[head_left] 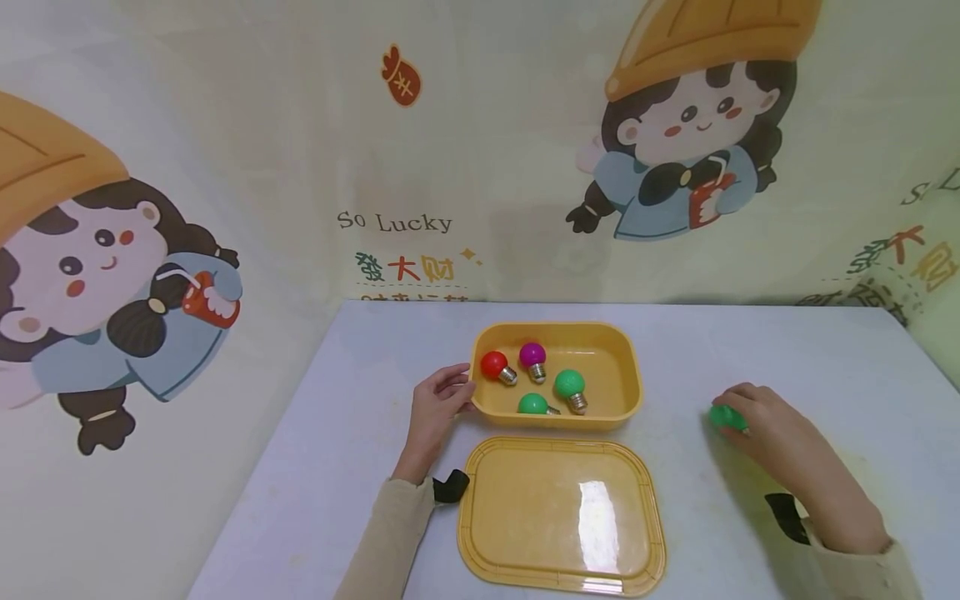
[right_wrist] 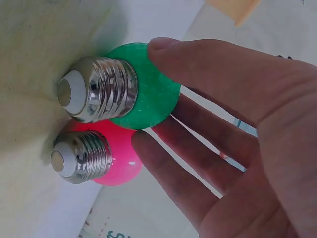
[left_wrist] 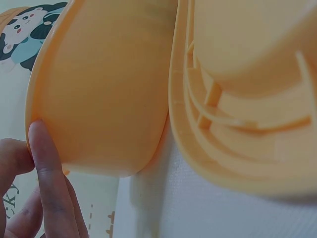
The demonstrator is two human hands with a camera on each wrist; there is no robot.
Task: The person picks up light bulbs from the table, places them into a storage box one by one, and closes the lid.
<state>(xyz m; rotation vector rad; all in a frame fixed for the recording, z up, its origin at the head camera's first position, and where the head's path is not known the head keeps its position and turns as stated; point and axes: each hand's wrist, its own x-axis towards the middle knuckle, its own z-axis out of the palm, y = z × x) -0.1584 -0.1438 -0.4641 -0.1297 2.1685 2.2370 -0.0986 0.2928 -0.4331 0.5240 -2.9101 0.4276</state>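
My right hand (head_left: 772, 425) pinches a green light bulb (right_wrist: 153, 94) between thumb and fingers, its silver screw base pointing away from the palm. Beside it in the right wrist view is a pink bulb (right_wrist: 121, 158), with one fingertip right at its globe; in the head view the hand hides it. My left hand (head_left: 438, 408) rests its fingers against the left end of a yellow plastic box (head_left: 611, 367), just under the rim. Inside the box lie a red bulb (head_left: 494, 365), a purple bulb (head_left: 532, 355), a green bulb (head_left: 570, 383) and another green bulb (head_left: 533, 404) by the near wall.
A flat yellow lid (head_left: 525, 517) with a raised edge lies in front of the box, close to my left sleeve (head_left: 390, 533). The white table (head_left: 315, 492) ends at the back against a printed cloth (head_left: 495, 167).
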